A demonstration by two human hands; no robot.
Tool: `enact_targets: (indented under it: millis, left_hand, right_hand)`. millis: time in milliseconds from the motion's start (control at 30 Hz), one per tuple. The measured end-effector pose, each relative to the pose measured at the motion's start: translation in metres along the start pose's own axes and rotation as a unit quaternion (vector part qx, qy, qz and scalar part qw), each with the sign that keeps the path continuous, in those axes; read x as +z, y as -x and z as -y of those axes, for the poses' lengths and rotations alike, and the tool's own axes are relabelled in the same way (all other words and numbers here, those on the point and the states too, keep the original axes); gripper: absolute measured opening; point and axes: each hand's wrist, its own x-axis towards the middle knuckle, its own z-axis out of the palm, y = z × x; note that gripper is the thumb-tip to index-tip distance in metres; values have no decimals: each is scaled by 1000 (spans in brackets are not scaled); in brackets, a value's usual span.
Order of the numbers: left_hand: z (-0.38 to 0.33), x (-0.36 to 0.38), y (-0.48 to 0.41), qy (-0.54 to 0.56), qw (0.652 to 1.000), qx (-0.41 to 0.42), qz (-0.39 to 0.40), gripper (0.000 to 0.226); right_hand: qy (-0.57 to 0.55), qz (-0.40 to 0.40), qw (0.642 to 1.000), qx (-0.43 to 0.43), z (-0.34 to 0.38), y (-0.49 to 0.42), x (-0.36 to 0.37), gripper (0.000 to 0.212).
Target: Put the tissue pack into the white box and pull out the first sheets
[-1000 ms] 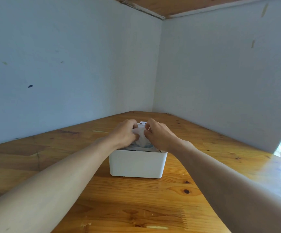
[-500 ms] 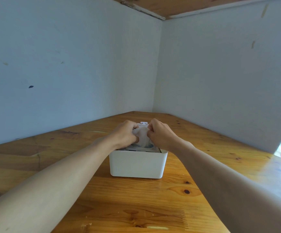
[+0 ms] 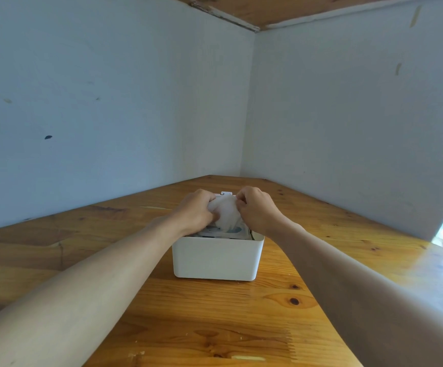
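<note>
Since the tissue pack (image 3: 221,231) already sits inside the white box (image 3: 217,256) on the wooden table (image 3: 215,327), the first half looks done. Both the left hand (image 3: 197,211) and right hand (image 3: 254,210) pinch a white sheet (image 3: 225,211) rising above the rim; freeing the sheets remains.

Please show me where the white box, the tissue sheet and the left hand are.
white box (image 3: 216,258): head view, on its near front wall.
tissue sheet (image 3: 225,211): head view, on the white bunch between both hands.
left hand (image 3: 196,211): head view, on the back of the hand.
</note>
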Motion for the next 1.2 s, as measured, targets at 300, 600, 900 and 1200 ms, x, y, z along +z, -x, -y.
enact_targets:
  millis: [300,600,900,1200]
  left_hand:
    - [5,-2,-1,-57,998,4,-32,25]
    - [3,-6,3,-59,996,4,-69,5]
    - [0,-8,8,-61,994,-14,-95,14]
    - [-11,-8,13,-43,981,22,-190,18]
  right_hand:
    - [-16,-10,999,37,-1,3,-1,10]
    - [-15,-67,997,26,1,7,-1,18]
    - [5,-103,994,31,-6,8,-10,15]
    - [21,-99,994,40,-5,14,-10,18]
